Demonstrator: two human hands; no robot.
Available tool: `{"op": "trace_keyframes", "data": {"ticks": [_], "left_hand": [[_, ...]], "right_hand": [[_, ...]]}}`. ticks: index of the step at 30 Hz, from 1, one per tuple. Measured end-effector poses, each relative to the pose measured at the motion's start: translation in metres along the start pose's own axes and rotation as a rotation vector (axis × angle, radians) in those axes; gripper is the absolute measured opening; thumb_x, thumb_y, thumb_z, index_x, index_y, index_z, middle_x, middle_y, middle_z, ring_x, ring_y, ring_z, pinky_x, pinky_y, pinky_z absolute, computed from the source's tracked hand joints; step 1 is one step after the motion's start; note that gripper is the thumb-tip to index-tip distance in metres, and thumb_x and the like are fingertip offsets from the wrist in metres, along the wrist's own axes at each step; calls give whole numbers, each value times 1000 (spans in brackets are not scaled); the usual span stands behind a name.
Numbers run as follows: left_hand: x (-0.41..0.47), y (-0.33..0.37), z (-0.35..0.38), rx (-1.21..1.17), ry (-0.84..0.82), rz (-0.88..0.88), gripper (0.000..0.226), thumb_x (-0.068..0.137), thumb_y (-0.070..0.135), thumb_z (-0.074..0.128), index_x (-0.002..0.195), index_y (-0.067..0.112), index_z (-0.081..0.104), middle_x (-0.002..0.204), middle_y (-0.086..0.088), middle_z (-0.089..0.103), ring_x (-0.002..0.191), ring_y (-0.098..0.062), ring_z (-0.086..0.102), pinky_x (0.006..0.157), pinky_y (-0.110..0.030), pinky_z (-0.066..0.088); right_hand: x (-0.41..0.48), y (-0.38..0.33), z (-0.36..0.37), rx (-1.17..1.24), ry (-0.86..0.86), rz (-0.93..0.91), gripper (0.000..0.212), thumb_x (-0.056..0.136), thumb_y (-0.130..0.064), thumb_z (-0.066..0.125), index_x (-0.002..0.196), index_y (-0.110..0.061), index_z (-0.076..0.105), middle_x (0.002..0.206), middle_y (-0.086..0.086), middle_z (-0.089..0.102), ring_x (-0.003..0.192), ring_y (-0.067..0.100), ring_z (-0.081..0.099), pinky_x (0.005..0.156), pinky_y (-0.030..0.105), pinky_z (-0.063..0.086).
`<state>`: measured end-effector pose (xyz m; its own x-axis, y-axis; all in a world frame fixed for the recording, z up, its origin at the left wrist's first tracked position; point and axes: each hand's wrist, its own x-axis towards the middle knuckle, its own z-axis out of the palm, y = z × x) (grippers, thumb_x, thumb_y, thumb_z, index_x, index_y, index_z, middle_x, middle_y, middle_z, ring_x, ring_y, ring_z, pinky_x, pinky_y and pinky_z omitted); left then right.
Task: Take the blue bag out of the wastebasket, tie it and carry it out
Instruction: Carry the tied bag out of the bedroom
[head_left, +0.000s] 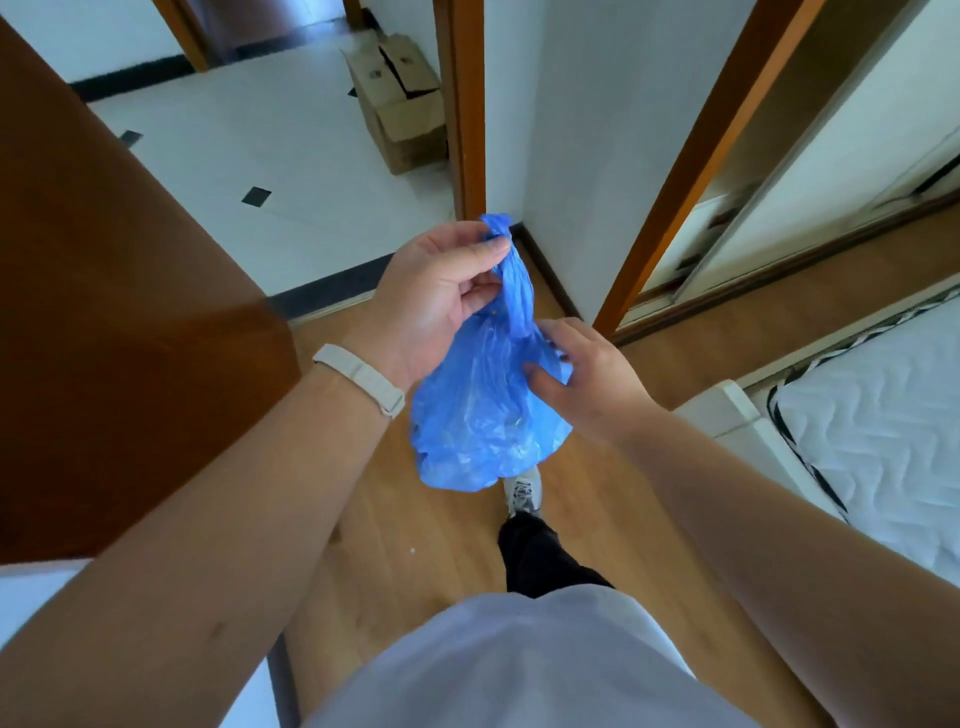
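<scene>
Doorway room lies open ahead, edged by a brown door and a wooden frame. Above wood floor, the blue bag is held: left hand fingers pinched on its twisted neck, right hand fingers pressed against its side. A mattress is seen at right.

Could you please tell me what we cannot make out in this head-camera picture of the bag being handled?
- Contents of the blue bag: the crumpled, only half-clear plastic hides them.
- Whether a knot is made: the left hand closes over the twisted neck.
- The wastebasket: out of frame.
- Right hand: its fingers press the bag's side, and the fingertips sink into the folds.
- Inside of the cardboard box: flaps and door frame block it.
</scene>
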<state>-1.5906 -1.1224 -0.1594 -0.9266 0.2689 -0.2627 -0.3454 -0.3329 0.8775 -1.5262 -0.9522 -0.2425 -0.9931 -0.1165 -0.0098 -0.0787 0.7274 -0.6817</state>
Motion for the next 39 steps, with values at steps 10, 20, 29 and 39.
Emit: {"op": "trace_keyframes", "data": {"ticks": [10,20,29,39], "left_hand": [[158,42,20,64,30,-30,20,85,-1,62,74,14,70,67,-1,67,64,-14,62,77,-30,52],[275,91,22,68,14,-7,12,82,2,66,92,8,65,79,-5,68,71,-18,62,88,-38,50],[371,115,-15,48,-122,-52,9,83,0,63,84,9,65,81,-8,65,74,-20,60,88,-37,47],[485,174,-69,59,-307,-136,17,84,-2,61,77,12,68,70,-2,66,68,-16,59,79,-32,47]], "right_hand": [[158,46,-31,93,-36,-43,39,86,-28,63,123,-22,55,108,-4,57,97,13,55,88,34,48],[276,56,-66,91,37,3,39,88,-28,61,126,-23,55,110,-6,54,98,15,54,87,33,47],[363,53,-54,52,124,109,40,86,-26,63,126,-21,56,114,2,60,99,21,59,89,41,50],[480,22,-32,2,184,261,42,85,-31,62,126,-22,55,115,-2,59,100,19,58,88,41,49]]}}
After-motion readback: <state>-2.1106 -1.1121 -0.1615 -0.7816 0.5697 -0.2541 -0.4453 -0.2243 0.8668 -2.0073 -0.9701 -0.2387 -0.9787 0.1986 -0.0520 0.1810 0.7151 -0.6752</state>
